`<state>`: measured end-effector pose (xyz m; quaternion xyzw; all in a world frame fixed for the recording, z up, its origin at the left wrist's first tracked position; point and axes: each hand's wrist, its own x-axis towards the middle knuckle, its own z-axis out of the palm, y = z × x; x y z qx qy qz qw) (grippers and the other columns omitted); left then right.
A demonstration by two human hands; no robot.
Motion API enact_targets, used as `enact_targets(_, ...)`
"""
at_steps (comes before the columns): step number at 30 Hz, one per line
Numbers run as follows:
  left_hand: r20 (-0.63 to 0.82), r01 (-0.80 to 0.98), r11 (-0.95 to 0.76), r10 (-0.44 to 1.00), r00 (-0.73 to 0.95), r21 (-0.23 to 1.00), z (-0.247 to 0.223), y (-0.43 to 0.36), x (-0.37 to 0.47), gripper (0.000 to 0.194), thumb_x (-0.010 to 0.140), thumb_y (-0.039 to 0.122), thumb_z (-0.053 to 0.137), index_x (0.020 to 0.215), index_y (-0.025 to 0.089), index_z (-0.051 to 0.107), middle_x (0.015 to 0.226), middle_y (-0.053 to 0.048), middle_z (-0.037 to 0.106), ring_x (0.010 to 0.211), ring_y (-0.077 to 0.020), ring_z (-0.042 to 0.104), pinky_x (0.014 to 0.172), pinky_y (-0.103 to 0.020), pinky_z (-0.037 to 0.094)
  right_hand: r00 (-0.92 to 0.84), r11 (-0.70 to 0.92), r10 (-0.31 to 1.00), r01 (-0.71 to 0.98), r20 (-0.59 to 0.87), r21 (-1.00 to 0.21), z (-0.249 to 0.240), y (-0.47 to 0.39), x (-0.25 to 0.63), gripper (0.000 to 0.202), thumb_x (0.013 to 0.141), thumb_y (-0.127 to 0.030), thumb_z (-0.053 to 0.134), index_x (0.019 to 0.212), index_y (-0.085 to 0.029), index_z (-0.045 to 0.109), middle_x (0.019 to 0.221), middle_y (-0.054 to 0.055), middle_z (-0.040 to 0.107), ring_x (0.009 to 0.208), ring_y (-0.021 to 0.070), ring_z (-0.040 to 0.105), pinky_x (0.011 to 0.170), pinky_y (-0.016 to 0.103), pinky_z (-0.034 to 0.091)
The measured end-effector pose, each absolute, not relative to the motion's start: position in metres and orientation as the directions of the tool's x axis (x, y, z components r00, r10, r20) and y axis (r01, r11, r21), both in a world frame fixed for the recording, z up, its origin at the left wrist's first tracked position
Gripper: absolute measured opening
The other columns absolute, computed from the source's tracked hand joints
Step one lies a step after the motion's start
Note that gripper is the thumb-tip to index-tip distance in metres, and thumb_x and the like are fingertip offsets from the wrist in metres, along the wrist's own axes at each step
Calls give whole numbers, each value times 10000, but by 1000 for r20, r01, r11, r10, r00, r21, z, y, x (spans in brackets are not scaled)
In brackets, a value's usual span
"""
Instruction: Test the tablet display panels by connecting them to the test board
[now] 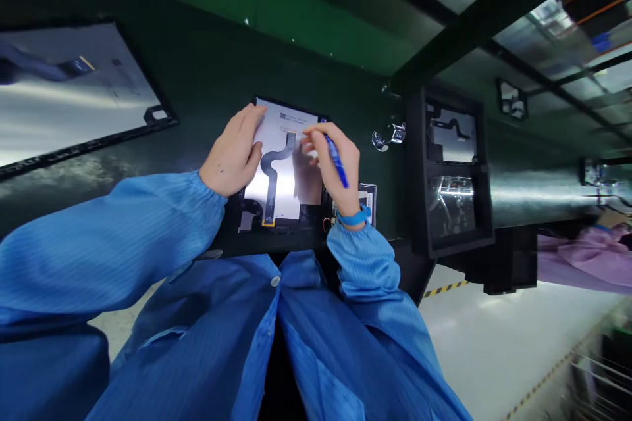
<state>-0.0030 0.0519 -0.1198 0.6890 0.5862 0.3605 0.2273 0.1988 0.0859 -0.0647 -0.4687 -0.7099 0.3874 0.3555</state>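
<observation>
We are finding no word, brand or number that we can read with certainty. On the silvery panel [284, 187] in the middle, a dark square code [283, 116] is sitting toward the far edge, and two short lines of print [297, 120] are running just right of it, too small for us to read. A fainter line of print [285, 129] is showing slightly nearer, equally illegible. On the large panel [64, 118] at the left, a small dark square [116, 62] is appearing beside faint marks that we are not making out. At the near right, black-and-yellow striped tape [447, 289] is running along the floor [474, 335].
</observation>
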Motion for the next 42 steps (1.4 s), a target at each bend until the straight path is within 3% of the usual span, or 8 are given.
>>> enact_targets(4, 272, 660, -221, 962, 25, 718, -107, 51, -2, 552, 912, 243, 452, 1450, 122, 464, 1498, -181, 516, 1438, -280, 428, 1214, -448, 331, -387, 352, 906, 459, 173, -816, -79, 113, 185, 92, 885, -295, 659, 899, -237, 590, 884, -35, 679, 785, 119, 645, 814, 284, 528)
enact_targets(7, 305, 595, -232, 952, -24, 769, -88, 49, 0, 405, 927, 315, 525, 1281, 159, 647, 1327, -122, 672, 1265, -289, 587, 1127, -469, 445, -451, 375, 866, 302, 215, -876, -59, 104, 189, 169, 885, -312, 679, 845, -236, 534, 867, -36, 661, 813, 121, 648, 834, 295, 537)
enact_targets(11, -2, 190, -35, 982, 190, 981, -62, 44, 8, 307, 780, 466, 736, 966, 230, 795, 890, -46, 781, 846, -259, 734, 826, -396, 624, -551, 388, 772, 16, 316, -921, -22, 77, 210, 215, 898, -229, 703, 814, -234, 505, 881, -38, 693, 860, 119, 666, 874, 331, 540)
enact_targets(16, -178, -8, 193, 920, 350, 981, -38, 34, 27, 274, 630, 345, 863, 876, 235, 818, 773, -28, 766, 694, -211, 722, 690, -327, 623, -539, 513, 733, 38, 415, -857, -19, 58, 236, 242, 897, -290, 722, 778, -244, 515, 836, -40, 714, 782, 138, 636, 824, 378, 544)
enact_targets(21, -18, 246, -32, 980, 200, 969, -43, 27, 58, 178, 719, 289, 779, 865, 187, 789, 700, -14, 712, 597, -124, 596, 591, -241, 507, -292, 411, 888, 157, 355, -898, -40, 46, 268, 134, 894, -240, 710, 923, -240, 579, 951, -6, 699, 896, 145, 666, 833, 327, 534)
enact_targets(27, 184, 602, -349, 930, 319, 719, -78, 16, 88, 161, 820, 222, 637, 909, 158, 754, 741, -19, 712, 605, -136, 601, 578, -267, 422, -162, 232, 971, 436, 177, -870, -83, 36, 297, 87, 915, -296, 657, 924, -225, 606, 833, -42, 641, 689, 95, 599, 697, 249, 484)
enact_targets(35, 187, 736, -397, 916, 354, 548, -86, 9, 97, 174, 896, 279, 619, 907, 177, 759, 856, -29, 766, 675, -165, 678, 555, -277, 415, -146, 182, 980, 396, 134, -900, -101, 33, 302, 98, 920, -317, 643, 923, -227, 603, 817, -48, 632, 680, 88, 597, 702, 239, 484)
enact_targets(42, 190, 757, -402, 915, 357, 515, -88, 8, 95, 176, 912, 296, 630, 876, 173, 751, 830, -22, 759, 667, -160, 681, 532, -273, 393, -150, 177, 981, 400, 126, -899, -99, 33, 303, 99, 918, -322, 642, 920, -229, 610, 828, -38, 631, 701, 100, 597, 719, 252, 492)
